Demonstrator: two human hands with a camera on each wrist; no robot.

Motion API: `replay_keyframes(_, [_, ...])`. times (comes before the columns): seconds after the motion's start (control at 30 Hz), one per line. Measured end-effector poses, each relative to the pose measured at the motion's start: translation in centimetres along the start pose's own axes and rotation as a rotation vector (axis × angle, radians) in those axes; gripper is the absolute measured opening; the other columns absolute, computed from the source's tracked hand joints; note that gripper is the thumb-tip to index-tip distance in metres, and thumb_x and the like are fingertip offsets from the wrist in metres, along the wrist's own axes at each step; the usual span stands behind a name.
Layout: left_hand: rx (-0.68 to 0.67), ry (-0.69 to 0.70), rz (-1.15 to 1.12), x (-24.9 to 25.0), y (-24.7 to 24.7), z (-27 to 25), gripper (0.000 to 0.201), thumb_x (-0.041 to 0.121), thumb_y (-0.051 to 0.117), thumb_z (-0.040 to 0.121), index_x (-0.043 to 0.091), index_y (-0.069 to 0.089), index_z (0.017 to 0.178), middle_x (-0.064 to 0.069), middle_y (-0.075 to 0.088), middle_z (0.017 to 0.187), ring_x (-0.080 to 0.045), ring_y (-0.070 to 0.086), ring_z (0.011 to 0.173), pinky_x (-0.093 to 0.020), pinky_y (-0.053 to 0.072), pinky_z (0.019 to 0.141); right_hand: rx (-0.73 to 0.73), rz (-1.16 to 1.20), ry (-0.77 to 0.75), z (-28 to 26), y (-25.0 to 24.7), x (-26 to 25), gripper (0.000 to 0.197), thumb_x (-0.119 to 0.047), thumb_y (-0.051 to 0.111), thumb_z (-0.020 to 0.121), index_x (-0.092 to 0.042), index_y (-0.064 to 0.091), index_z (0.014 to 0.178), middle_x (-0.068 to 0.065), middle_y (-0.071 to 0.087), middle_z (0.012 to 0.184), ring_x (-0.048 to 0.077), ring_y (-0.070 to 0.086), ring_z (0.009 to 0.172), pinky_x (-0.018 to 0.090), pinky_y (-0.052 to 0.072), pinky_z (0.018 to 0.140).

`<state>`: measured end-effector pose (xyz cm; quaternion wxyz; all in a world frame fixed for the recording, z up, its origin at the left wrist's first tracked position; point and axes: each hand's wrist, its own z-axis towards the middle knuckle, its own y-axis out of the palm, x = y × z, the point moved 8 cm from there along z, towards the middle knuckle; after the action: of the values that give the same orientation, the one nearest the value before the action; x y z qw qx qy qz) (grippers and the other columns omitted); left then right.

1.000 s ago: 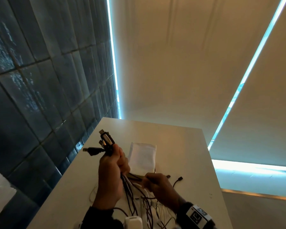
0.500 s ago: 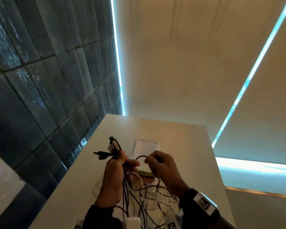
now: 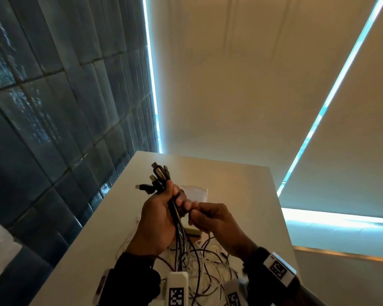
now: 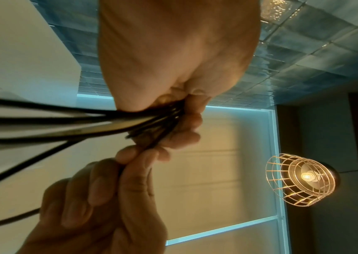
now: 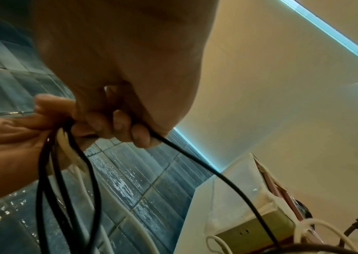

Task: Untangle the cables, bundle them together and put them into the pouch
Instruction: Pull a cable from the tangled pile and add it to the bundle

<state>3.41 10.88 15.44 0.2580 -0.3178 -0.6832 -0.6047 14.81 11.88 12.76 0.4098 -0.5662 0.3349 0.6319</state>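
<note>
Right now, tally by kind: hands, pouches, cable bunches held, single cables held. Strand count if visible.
Hands: 2, left hand and right hand
Pouch: 1
Cable bunch: 1, gripped by the left hand; strands too tangled to count
Black cable: 1, pinched by the right hand
Total: 5

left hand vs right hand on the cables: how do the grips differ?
The left hand grips a whole bunch of cables in its fist, plug ends fanning out above it; the right hand pinches a single black cable. The left hand sits slightly higher than the right hand. Both are raised over the table, fingertips almost meeting.
</note>
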Motion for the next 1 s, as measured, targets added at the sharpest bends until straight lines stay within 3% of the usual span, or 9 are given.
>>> replay_keyframes(0.1, [-0.032, 0.055, -0.007, 0.9, 0.3, 0.4, 0.032, 0.032, 0.040, 0.096, 0.013, 0.047, 0.071, 0.000, 0.038, 0.060, -0.011, 0.034, 0.048, -0.027, 0.035, 0.052, -0.065, 0.009, 0.013, 0.4, 0.7, 0.8, 0.028, -0.026, 0.058, 0.094, -0.002, 0.065, 0.080, 0.016, 0.048, 0.069, 0.020, 0.038, 0.059, 0.021, 0.034, 0.054])
replay_keyframes(0.17, [-0.041, 0.100, 0.015, 1.8, 0.3, 0.4, 0.033, 0.030, 0.038, 0.099, 0.014, 0.048, 0.072, -0.001, 0.046, 0.064, -0.009, 0.031, 0.045, -0.022, 0.031, 0.045, -0.050, -0.039, 0.021, 0.7, 0.6, 1.6, 0.025, -0.024, 0.057, 0.095, -0.007, 0.067, 0.079, 0.013, 0.050, 0.070, 0.017, 0.042, 0.062, 0.020, 0.038, 0.059])
replay_keyframes(0.27, [-0.059, 0.151, 0.030, 3.0, 0.2, 0.3, 0.033, 0.029, 0.035, 0.100, 0.015, 0.048, 0.073, -0.002, 0.052, 0.069, -0.008, 0.030, 0.044, -0.020, 0.031, 0.044, 0.011, -0.079, 0.035, 1.1, 0.0, 3.2, 0.026, -0.022, 0.058, 0.095, -0.004, 0.068, 0.080, 0.009, 0.055, 0.071, 0.015, 0.045, 0.065, 0.021, 0.040, 0.063])
replay_keyframes(0.43, [-0.066, 0.181, -0.003, 4.0, -0.3, 0.1, 0.034, 0.031, 0.038, 0.097, 0.014, 0.046, 0.069, 0.005, 0.033, 0.054, -0.007, 0.028, 0.043, -0.021, 0.027, 0.042, 0.076, -0.099, 0.097, 1.5, -0.3, 6.1, 0.026, -0.021, 0.057, 0.096, -0.005, 0.069, 0.078, -0.004, 0.056, 0.065, 0.006, 0.047, 0.060, 0.017, 0.041, 0.060])
replay_keyframes(0.53, [-0.041, 0.194, 0.024, 4.4, -0.8, 0.0, 0.033, 0.031, 0.038, 0.097, 0.014, 0.045, 0.070, 0.004, 0.034, 0.055, -0.007, 0.028, 0.043, -0.021, 0.028, 0.041, 0.089, -0.097, 0.155, 1.7, -0.3, 7.8, 0.025, -0.019, 0.057, 0.096, -0.008, 0.068, 0.076, -0.011, 0.056, 0.058, 0.001, 0.049, 0.054, 0.015, 0.042, 0.056])
replay_keyframes(0.63, [-0.040, 0.199, 0.049, 4.9, -1.1, 0.1, 0.031, 0.031, 0.038, 0.097, 0.013, 0.045, 0.072, 0.002, 0.041, 0.058, -0.008, 0.028, 0.042, -0.021, 0.030, 0.041, 0.094, -0.128, 0.183, 1.9, -0.4, 9.4, 0.026, -0.018, 0.057, 0.096, -0.010, 0.066, 0.073, -0.011, 0.055, 0.056, 0.002, 0.048, 0.052, 0.016, 0.041, 0.055])
replay_keyframes(0.93, [-0.123, 0.234, 0.006, 5.9, -0.3, -0.1, 0.033, 0.032, 0.039, 0.094, 0.014, 0.047, 0.068, 0.006, 0.027, 0.050, -0.006, 0.024, 0.041, -0.022, 0.022, 0.043, 0.087, -0.324, 0.344, 2.7, -0.9, 14.0, 0.033, -0.023, 0.057, 0.093, -0.020, 0.063, 0.062, -0.002, 0.060, 0.062, 0.009, 0.054, 0.057, 0.026, 0.047, 0.064])
replay_keyframes(1.0, [-0.104, 0.252, -0.009, 6.1, -0.9, -0.1, 0.033, 0.032, 0.039, 0.095, 0.015, 0.047, 0.068, 0.008, 0.026, 0.050, -0.005, 0.023, 0.041, -0.022, 0.021, 0.043, 0.096, -0.399, 0.386, 2.5, -1.6, 14.4, 0.033, -0.025, 0.058, 0.092, -0.020, 0.063, 0.060, -0.003, 0.061, 0.062, 0.008, 0.055, 0.058, 0.022, 0.047, 0.064])
